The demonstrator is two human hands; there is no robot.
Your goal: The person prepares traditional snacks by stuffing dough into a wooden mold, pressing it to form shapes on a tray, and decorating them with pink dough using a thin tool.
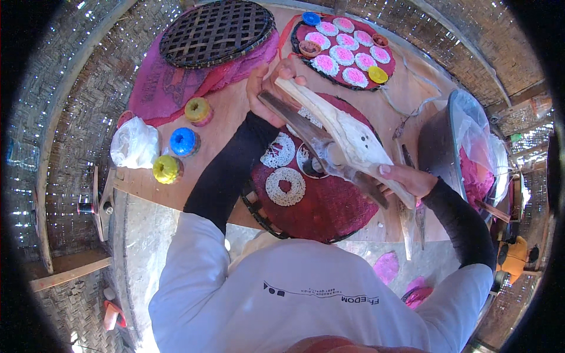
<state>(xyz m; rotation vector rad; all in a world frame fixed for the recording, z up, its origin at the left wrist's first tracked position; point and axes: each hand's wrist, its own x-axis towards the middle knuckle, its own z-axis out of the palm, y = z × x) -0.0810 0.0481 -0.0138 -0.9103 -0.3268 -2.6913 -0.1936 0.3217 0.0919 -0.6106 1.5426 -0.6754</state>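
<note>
My left hand [268,88] grips the far end of a long pale curved strip [353,138] together with a dark flat blade [306,132] that lies under it. My right hand [406,179] holds the near end of the same strip, fingers curled around it. Both are held above a round dark red tray [329,212] on the wooden table [229,112]. On that tray lie white ring-shaped cakes [285,186], partly hidden by the strip and my left forearm.
A second tray [297,32] with several pink-centred cakes sits at the far side. A woven lattice tray [216,30] rests on a magenta sack. Yellow [166,169] and blue [183,141] ring moulds and a white bag [134,143] lie left. A dark basin [438,147] stands right.
</note>
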